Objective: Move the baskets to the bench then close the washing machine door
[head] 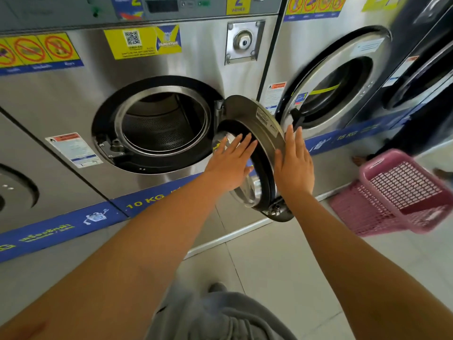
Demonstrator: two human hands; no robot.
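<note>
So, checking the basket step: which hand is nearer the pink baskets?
Right. The right hand lies flat on the open door's outer edge, on the side facing the pink baskets; the left hand lies on the door's inner face, farther away.

Both forearms are bare from the frame edge to the wrist; no sleeve, watch, band or glove is visible on either. The left hand (231,163) and the right hand (294,165) are bare, without rings. The lower body is covered by a grey garment (215,317) of soft, sweatshirt-type fabric, gathered in folds at the waist. One grey shoe tip (217,287) shows above the garment.
</note>
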